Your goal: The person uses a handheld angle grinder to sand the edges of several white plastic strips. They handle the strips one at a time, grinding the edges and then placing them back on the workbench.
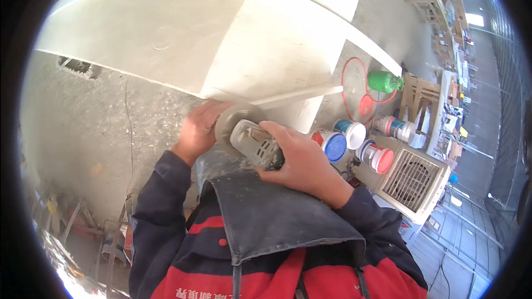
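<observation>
A dusty, grey-bodied handheld power tool [252, 141] with a flat, round disc [224, 128] sits in front of the person's chest, just beyond the dark, leathery-looking apron [282, 218] and close to the near edge of a broad, pale, smooth panel [155, 27]. Its long axis runs aslant: the disc end points far and left, the slotted body's other end near and right, into the palm. The right hand [305, 158] is closed around that body, thumb and fingers on opposite sides. The left hand [202, 130] lies against the left of the disc with its fingers bent; whether it grips the rim or only steadies it cannot be told. Just past the disc, a narrow, straight white strip [299, 97] slants off to the right across the tool's far side, and the panel fills the space beyond, part shaded, part sunlit. To the right stand plastic buckets, one with a round blue lid [334, 147] and one with a red lid [382, 161], near a boxy beige unit with a square grille [410, 181]. Farther right lie a thin, looping red hose [343, 75] and a rounded green metal cylinder [382, 82]. Rough, speckled grey floor [105, 111] spreads to the left.
</observation>
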Tool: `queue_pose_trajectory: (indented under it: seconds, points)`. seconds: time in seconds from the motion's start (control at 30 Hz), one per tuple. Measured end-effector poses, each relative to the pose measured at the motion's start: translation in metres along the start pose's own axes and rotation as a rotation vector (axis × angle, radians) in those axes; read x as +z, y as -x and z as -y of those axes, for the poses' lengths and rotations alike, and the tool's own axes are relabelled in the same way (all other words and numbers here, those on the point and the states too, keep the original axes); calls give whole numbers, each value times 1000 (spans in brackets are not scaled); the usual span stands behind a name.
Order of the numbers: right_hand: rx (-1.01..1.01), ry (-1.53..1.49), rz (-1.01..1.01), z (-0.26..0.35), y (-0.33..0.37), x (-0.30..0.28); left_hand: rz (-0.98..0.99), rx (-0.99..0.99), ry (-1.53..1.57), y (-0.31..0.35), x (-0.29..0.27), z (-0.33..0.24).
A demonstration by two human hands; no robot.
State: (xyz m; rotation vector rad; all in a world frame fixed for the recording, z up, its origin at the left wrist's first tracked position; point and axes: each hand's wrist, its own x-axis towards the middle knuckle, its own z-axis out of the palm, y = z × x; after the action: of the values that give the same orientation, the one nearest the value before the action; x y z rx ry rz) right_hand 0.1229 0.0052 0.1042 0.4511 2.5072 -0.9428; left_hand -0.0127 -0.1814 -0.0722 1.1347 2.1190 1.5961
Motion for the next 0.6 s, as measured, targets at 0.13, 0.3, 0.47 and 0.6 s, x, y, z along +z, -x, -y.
queue_pose_trajectory:
  seconds: [0.13, 0.3, 0.47, 0.6]
  points:
    - [125, -20, -47, -19, 12, -11, 19, -59, -2, 1, -2, -6]
    - [390, -80, -236, -67, 35, -37, 35, -88, 7, 0, -2, -9]
    - [491, -190, -498, -133, 53, -58, 23, -82, -16, 1, -2, -8]
    - [489, -125, -713, -185, 68, -63, -5, -111, -15, 1, -4, -12]
